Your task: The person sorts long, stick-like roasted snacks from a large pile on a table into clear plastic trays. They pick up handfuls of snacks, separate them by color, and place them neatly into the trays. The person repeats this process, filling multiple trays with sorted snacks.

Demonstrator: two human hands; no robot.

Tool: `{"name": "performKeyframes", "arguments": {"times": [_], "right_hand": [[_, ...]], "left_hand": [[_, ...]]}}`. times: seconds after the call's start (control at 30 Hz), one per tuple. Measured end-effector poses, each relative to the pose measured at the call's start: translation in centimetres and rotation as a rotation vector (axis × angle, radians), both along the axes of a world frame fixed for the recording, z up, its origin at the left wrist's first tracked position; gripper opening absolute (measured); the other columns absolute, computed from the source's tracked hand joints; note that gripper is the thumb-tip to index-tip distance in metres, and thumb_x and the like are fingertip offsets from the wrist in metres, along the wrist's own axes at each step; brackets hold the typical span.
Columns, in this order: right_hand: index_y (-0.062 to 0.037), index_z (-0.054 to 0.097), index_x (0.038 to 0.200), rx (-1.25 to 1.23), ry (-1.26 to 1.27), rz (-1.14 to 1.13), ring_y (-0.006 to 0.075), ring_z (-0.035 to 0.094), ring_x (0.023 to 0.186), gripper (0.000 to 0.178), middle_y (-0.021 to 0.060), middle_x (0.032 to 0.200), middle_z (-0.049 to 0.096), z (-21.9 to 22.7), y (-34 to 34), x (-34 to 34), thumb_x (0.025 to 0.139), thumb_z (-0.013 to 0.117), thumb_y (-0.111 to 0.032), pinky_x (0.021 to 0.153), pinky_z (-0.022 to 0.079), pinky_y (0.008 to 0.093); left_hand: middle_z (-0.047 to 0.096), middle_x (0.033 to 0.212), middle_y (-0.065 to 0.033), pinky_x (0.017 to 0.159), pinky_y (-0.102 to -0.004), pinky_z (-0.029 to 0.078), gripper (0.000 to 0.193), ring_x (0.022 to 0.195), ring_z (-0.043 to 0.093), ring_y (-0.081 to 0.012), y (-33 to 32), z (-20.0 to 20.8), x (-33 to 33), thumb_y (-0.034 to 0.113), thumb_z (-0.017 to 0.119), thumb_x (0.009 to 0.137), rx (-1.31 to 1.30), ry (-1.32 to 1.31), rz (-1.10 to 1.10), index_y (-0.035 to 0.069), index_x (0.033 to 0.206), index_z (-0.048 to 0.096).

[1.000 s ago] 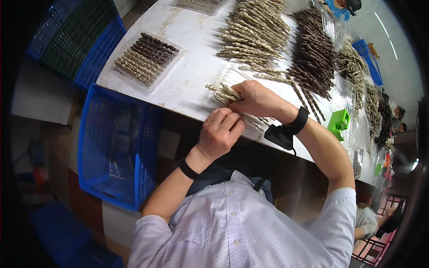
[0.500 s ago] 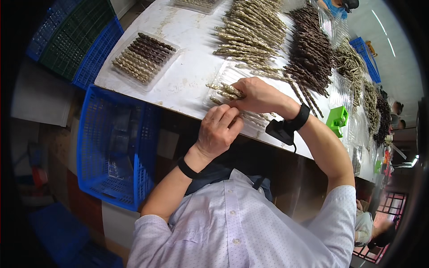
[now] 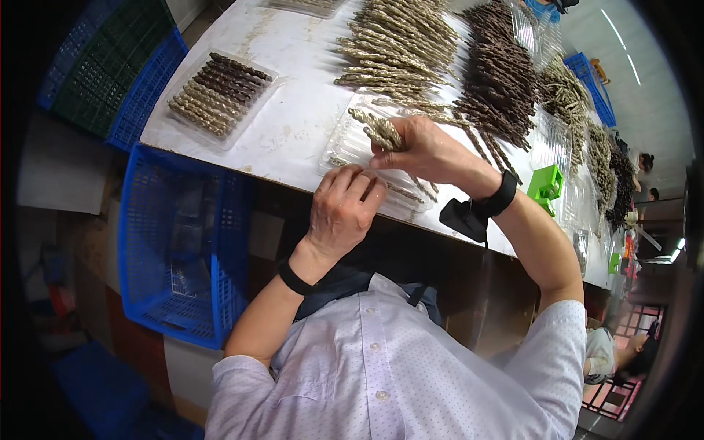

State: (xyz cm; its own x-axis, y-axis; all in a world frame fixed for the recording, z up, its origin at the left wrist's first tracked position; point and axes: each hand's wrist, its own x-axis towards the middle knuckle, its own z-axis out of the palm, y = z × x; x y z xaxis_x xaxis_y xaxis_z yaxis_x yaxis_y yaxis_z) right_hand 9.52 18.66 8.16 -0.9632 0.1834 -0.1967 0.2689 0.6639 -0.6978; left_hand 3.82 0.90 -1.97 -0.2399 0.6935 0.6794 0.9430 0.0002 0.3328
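Right hand (image 3: 422,150) grips several twisted sticks (image 3: 378,130)

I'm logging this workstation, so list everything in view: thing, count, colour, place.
Table: one, white and scuffed, centre.
Filled tray: one, clear, tan and dark twisted sticks, table's left.
Tan stick pile: one, top centre.
Dark stick pile: one, brown, right of the tan pile.
Working tray: one, clear, at the near table edge, under the hands.
Green block: one, beside the right wrist.
Blue crate: one, below the table's left end.
Stacked crates: several, blue and green, upper left.
Left hand: rests on the working tray's near edge.
Right hand: holds tan sticks above the tray.
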Motion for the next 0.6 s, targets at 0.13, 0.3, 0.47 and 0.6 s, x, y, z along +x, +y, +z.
{"name": "performKeyframes", "arguments": {"times": [0.13,0.3,0.47,0.6], "right_hand": [[0.0004,0.064,0.088,0.125,-0.013,-0.01,0.0173,0.052,0.059,0.03,0.0118,0.066,0.059,0.1,-0.2,0.8,0.08,0.079,-0.024,0.059,0.044,0.0362],[-0.0003,0.064,0.087,-0.048,0.002,-0.174,0.0109,0.049,0.059,0.027,0.0035,0.064,0.056,2.8,-0.1,1.4,0.081,0.08,-0.021,0.056,0.042,0.0327],[-0.0013,0.063,0.084,0.122,0.137,-0.195,0.0094,0.045,0.059,0.026,0.0014,0.062,0.052,4.0,0.4,2.0,0.08,0.082,-0.018,0.055,0.04,0.0301],[-0.001,0.062,0.084,0.102,0.255,-0.216,0.0094,0.045,0.06,0.023,0.0018,0.064,0.053,3.1,-0.2,1.9,0.08,0.081,-0.014,0.056,0.041,0.0309]], "left_hand": [[0.065,0.096,-0.007,0.081,-0.0409,0.051,0.018,0.094,0.063,-0.0269,0.0,0.1,0.0,0.006,0.071,0.076,-0.012,-0.014,0.001,0.004,0.094,0.068],[0.065,0.095,-0.0067,0.08,-0.0407,0.051,0.019,0.094,0.063,-0.027,0.1,-0.1,-0.1,0.006,0.072,0.074,0.039,-0.025,-0.004,0.004,0.093,0.068],[0.065,0.096,-0.0059,0.08,-0.0407,0.051,0.023,0.094,0.063,-0.0265,0.1,0.0,0.0,0.005,0.074,0.072,0.046,-0.052,-0.008,0.004,0.094,0.068],[0.065,0.096,-0.0055,0.081,-0.0409,0.051,0.023,0.094,0.062,-0.0261,0.0,0.1,0.0,0.004,0.074,0.072,0.036,-0.048,-0.01,0.004,0.094,0.068]]}}
